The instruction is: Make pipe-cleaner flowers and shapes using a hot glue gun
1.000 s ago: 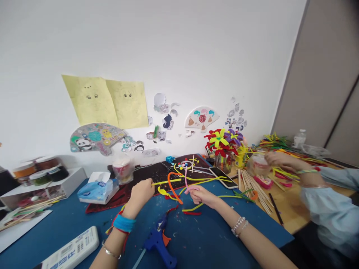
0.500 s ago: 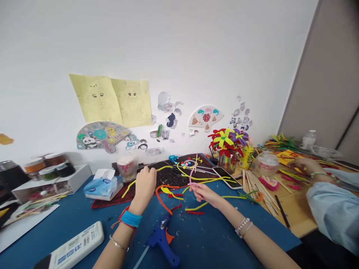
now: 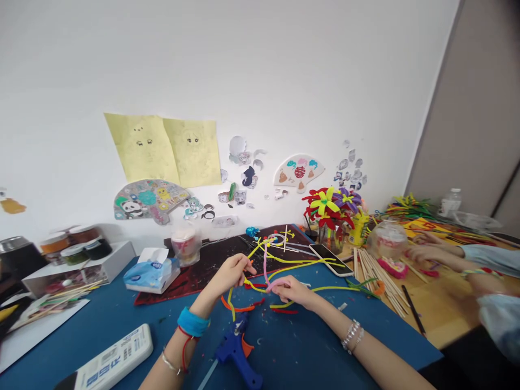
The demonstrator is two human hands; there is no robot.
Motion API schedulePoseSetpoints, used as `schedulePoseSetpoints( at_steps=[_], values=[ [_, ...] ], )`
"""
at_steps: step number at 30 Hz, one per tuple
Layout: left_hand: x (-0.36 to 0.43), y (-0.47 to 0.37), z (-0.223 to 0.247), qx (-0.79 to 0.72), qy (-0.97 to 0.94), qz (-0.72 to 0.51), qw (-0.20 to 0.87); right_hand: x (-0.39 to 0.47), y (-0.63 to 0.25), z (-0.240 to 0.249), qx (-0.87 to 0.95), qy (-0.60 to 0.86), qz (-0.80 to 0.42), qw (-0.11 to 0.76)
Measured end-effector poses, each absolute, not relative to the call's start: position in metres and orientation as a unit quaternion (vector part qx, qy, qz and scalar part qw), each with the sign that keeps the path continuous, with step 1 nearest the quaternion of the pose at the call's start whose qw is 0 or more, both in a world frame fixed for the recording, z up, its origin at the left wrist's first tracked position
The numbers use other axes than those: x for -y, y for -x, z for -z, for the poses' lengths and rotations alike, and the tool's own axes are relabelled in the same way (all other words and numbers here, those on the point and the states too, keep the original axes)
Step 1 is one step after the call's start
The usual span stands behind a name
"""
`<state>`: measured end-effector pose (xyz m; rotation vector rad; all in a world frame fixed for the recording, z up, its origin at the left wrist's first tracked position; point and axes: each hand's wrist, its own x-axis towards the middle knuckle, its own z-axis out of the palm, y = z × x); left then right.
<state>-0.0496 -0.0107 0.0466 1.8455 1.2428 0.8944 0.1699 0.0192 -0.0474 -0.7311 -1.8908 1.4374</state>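
Note:
My left hand (image 3: pixel 231 274) is closed in a pinch on a yellow pipe cleaner (image 3: pixel 231 304), one end of which hangs below the fingers. To its right, my right hand (image 3: pixel 291 291) grips a pink pipe cleaner (image 3: pixel 265 265), bent near the fingers and rising toward the back of the table. The two hands are a short way apart over the blue mat. Just below them lie an orange pipe cleaner (image 3: pixel 239 309), a short red piece (image 3: pixel 285 311) and a blue hot glue gun (image 3: pixel 235 349).
A phone (image 3: pixel 331 260), wooden sticks (image 3: pixel 382 279) and a vase of pipe-cleaner flowers (image 3: pixel 329 208) stand to the right. Another person's hands (image 3: pixel 430 252) work at the right table. Left are a tissue pack (image 3: pixel 150 271), paint jars (image 3: pixel 75 254) and a white case (image 3: pixel 117 357).
My left hand has come right and slightly down with the yellow pipe cleaner, closer to my right hand. My right hand has lowered slightly; the pink pipe cleaner now bends differently. The other person's hands have moved.

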Motion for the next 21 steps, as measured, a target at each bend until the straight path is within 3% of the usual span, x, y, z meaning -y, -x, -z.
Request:
schedulePoseSetpoints(
  at_steps=[10,14,21],
  values=[
    [0.026,0.021,-0.041,-0.359,-0.606,-0.406,0.582,-0.013,-0.166,0.049,0.718,0.239,-0.579,0.303],
    [0.026,0.026,-0.048,-0.336,-0.565,-0.508,0.557,-0.016,-0.165,0.049,0.662,0.214,-0.633,0.339],
    [0.022,0.039,-0.056,-0.326,-0.501,-0.624,0.503,-0.024,-0.165,0.048,0.508,0.173,-0.684,0.494]
  ],
)
